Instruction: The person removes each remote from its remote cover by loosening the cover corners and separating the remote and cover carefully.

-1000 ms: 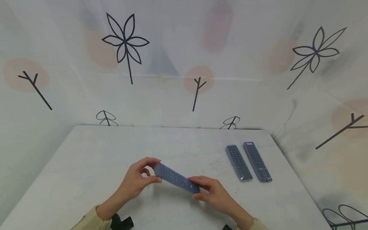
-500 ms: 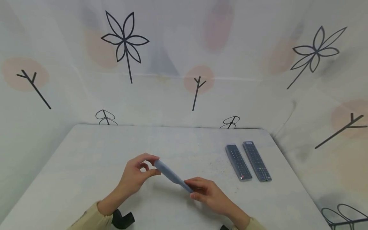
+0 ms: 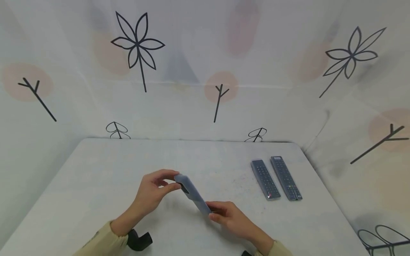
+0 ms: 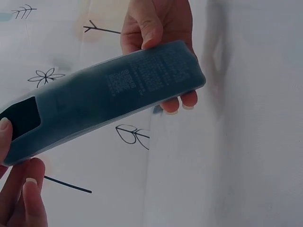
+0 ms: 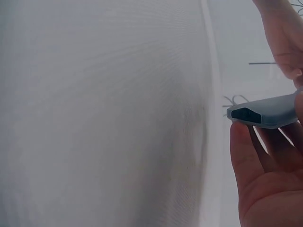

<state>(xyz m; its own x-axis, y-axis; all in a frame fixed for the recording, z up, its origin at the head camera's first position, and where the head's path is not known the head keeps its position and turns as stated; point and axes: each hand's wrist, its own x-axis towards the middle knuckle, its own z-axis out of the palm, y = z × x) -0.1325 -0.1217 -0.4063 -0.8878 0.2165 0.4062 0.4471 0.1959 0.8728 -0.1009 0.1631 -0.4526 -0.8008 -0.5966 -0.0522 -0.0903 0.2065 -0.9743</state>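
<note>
A remote control point(image 3: 193, 193) in a translucent bluish sleeve is held tilted above the table by both hands. My left hand point(image 3: 153, 191) pinches its upper end between thumb and fingers. The lower end is gripped by my right hand point(image 3: 231, 217), thumb on the near side. In the left wrist view the back of the remote point(image 4: 102, 94) shows, with printed text, a square code and a dark opening in the sleeve near the left thumb. The right wrist view shows one end of the remote point(image 5: 265, 112) above the right fingers; its button face is hidden there.
Two more sleeved remotes, a shorter one point(image 3: 265, 179) and a longer one point(image 3: 286, 178), lie side by side, buttons up, at the table's right. The white table point(image 3: 96, 170) meets a patterned cloth wall point(image 3: 179, 113) at the back. A black strap piece point(image 3: 140, 241) is by the left sleeve.
Both hands have turned the remote from its button face over its edge, so its back side now shows. It slopes more steeply, and my right hand has shifted slightly left and down.
</note>
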